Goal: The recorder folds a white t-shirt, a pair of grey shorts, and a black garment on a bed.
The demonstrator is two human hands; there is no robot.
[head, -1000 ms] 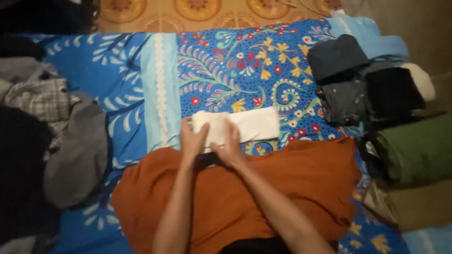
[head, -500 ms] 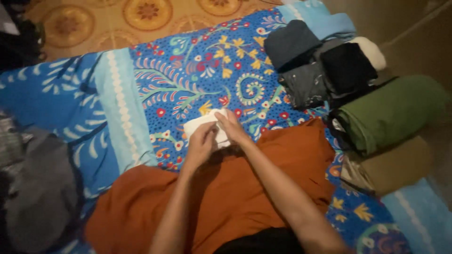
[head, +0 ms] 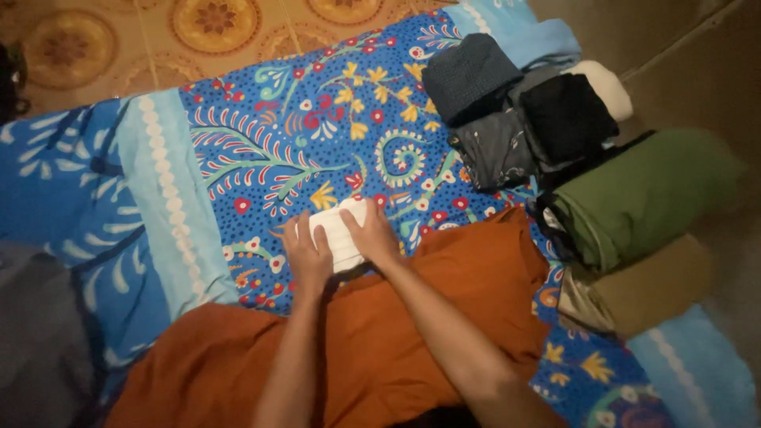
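A small white folded cloth (head: 339, 235) lay on the patterned blue sheet (head: 301, 143), pressed between both hands; the left hand (head: 307, 255) rested flat on its near-left edge with fingers spread, not clenched, and the right hand (head: 370, 235) lay over its right side, fingers curled loosely on top, so neither hand had closed around it; just below the grip spread one orange garment (head: 444, 317), under both forearms; to the upper right of the grip sat a cluster of folded dark clothes (head: 515, 119), about three or four, with one white piece (head: 609, 85) behind them; further right lay one green roll (head: 650, 198) and one olive-brown bundle (head: 642, 289); beyond the sheet showed tiled floor with round yellow motifs (head: 214, 20); a grey garment (head: 36, 341) lay far left.
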